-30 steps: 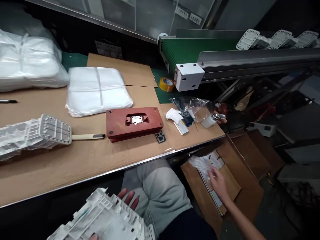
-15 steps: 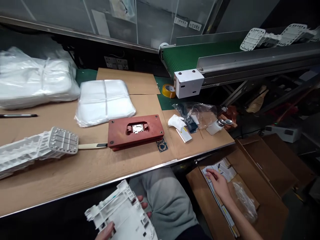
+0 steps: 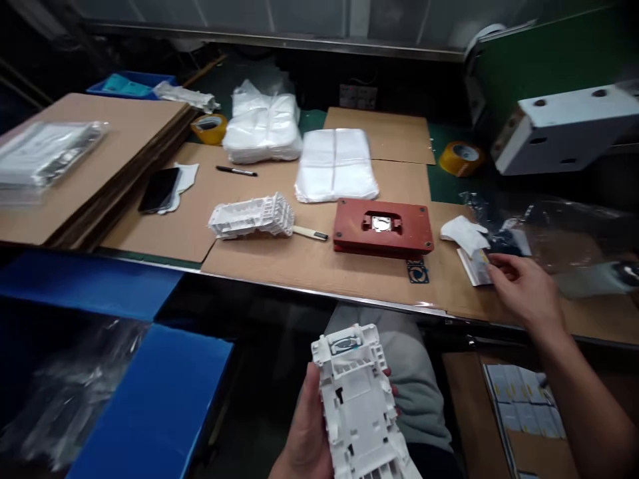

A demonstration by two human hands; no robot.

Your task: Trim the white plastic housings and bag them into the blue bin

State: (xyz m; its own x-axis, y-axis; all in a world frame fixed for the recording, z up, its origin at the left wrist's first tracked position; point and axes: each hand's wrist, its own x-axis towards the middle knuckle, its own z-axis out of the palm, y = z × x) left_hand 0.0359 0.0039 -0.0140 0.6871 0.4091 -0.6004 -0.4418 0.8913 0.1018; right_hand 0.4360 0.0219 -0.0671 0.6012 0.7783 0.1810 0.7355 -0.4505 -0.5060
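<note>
My left hand [image 3: 302, 436] is wrapped round a white moulded plastic part [image 3: 357, 399], held upright over my lap below the table edge. My right hand [image 3: 524, 289] rests on the cardboard-covered table at the right, fingers curled, its fingertips touching a small stack of white label sheets [image 3: 474, 266] beside a white cloth [image 3: 462, 231]. Whether it grips a sheet I cannot make out. A red jig plate [image 3: 382, 227] with a metal insert lies just left of that hand. Another white plastic part [image 3: 249, 216] lies further left on the table.
Bundled clear bags [image 3: 335, 163] [image 3: 262, 130], two yellow tape rolls [image 3: 460, 158] [image 3: 210, 128], a pen [image 3: 235, 171] and a phone [image 3: 158, 189] lie on the table. A cardboard stack [image 3: 74, 179] sits left, blue bins [image 3: 150, 392] lower left, a carton of cards [image 3: 519, 406] lower right, the conveyor end [image 3: 564, 130] upper right.
My right hand has come up out of the carton onto the table by the label sheets. The left hand has turned the white part upright. My view has swung left.
</note>
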